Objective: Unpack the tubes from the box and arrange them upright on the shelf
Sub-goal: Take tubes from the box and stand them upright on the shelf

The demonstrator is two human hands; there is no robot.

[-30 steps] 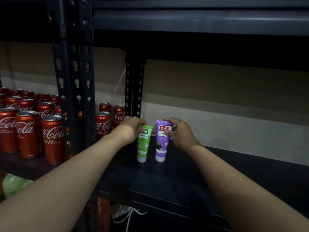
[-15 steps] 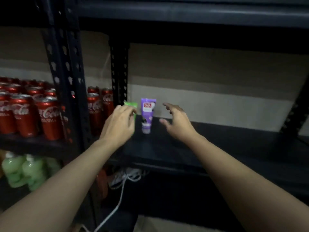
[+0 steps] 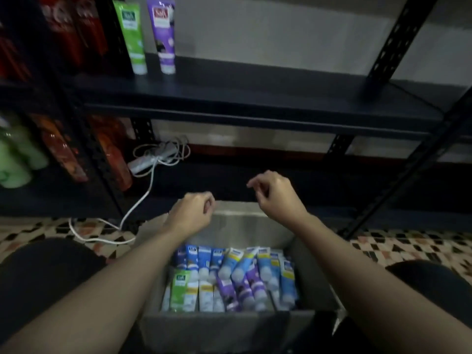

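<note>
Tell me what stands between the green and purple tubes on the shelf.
Nothing: the head view shows only a narrow bare gap on the dark metal shelf between the green plastic tube and the purple plastic tube.

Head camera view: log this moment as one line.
shelf: green tube and purple tube upright, side by side | box: many tubes lying inside | left hand, right hand: empty, loosely curled, above box

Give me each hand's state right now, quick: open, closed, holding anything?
Left hand: open, fingers loosely curled, holding nothing, above the box.
Right hand: open, fingers loosely curled, holding nothing.
</note>
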